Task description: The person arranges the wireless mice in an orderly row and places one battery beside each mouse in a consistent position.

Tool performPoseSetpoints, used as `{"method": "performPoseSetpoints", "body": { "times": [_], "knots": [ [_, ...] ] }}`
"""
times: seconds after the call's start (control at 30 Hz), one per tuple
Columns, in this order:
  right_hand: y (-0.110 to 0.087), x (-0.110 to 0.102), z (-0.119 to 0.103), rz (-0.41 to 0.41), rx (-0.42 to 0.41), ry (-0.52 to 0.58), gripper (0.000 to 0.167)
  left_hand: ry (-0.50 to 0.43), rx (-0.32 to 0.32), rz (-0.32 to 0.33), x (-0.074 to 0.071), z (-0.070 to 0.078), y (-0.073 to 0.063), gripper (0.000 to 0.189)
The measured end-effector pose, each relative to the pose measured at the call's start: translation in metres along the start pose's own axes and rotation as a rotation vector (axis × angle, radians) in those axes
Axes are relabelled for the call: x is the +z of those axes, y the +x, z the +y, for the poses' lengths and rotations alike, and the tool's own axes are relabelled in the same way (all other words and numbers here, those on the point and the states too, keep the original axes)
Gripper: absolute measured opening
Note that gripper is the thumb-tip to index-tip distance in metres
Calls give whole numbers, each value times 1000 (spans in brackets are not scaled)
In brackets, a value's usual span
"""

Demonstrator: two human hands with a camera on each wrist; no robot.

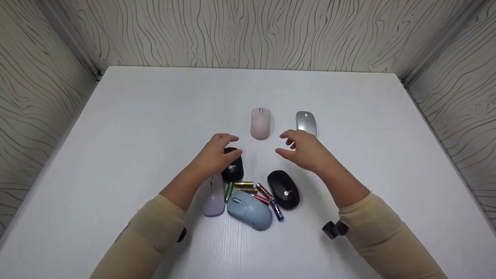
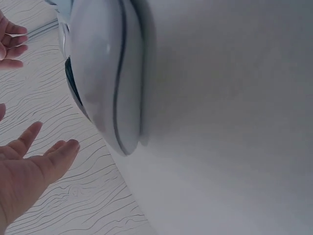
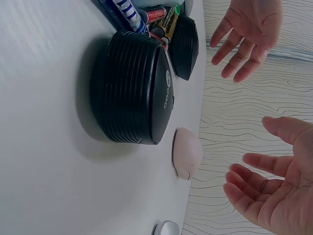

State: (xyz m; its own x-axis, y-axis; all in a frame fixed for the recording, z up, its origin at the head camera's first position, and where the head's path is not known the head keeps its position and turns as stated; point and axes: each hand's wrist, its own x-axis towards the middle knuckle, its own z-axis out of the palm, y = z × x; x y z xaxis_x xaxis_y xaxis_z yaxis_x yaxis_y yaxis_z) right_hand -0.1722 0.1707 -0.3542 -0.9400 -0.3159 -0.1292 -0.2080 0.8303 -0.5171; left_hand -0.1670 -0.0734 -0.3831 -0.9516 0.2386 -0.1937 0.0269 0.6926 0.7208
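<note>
My left hand hovers above a black mouse, its fingers loosely bent around nothing. On the other side my right hand is held in the air, thumb and fingers apart, partly covering a silver mouse. Beneath my left wrist lies a lavender mouse. A blue mouse and a second black mouse lie close to a cluster of several small batteries in gold, green, red and blue. In the right wrist view both hands have empty palms.
A pink mouse sits beyond and between the hands. The white table is bounded by wood-patterned panels at the back and sides. Everything on the table lies near its middle.
</note>
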Motion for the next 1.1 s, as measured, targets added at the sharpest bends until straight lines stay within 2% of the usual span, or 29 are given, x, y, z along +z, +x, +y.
{"method": "performPoseSetpoints", "body": {
  "times": [0.1, 0.3, 0.5, 0.67, 0.8, 0.97, 1.1],
  "knots": [
    [0, 1, 0, 1, 3, 5, 46, 47, -8, 8, 4, -3, 1, 50],
    [2, 2, 2, 5, -4, 9, 45, 202, -79, 19, 12, -6, 6, 54],
    [3, 2, 3, 20, -14, 17, 44, 351, -115, -9, 17, -7, 8, 62],
    [3, 3, 2, 23, -20, 19, 44, 400, -130, -31, 26, -4, 8, 73],
    [4, 5, 2, 20, -10, 16, 45, 430, -100, -35, 30, -2, 8, 74],
    [4, 6, 0, 9, 1, 25, 46, 420, -78, -59, 30, -1, 10, 73],
    [3, 6, 0, 8, 7, 26, 46, 392, -78, -66, 31, 0, 11, 81]
  ]
}}
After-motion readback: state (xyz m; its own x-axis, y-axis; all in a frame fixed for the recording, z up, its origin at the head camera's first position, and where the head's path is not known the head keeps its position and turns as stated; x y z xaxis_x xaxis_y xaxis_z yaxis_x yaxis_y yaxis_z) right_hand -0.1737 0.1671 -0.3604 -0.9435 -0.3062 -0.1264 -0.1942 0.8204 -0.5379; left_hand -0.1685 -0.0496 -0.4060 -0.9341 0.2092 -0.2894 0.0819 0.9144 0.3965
